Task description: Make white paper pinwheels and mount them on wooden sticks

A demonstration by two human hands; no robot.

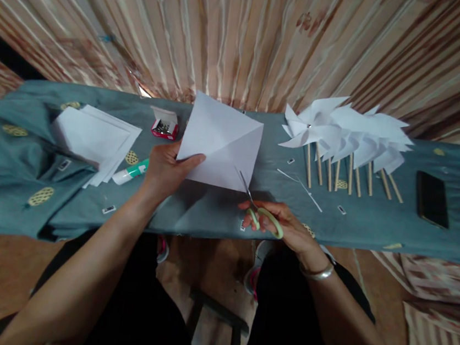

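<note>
Creased diagonally, the white sheet [221, 138] extends rightward from the left grip [169, 168], pinched thumb-on-top; the right grip [276, 219] holds green-handled scissors [253, 202], one blade over its near-right corner.

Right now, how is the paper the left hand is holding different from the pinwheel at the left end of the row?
The sheet is mostly flat with a crease; the pinwheel has curled blades. The left hand holds the sheet; the pinwheel lies in the row. The pinwheel has a stick; the sheet shows none. Both are white.
</note>
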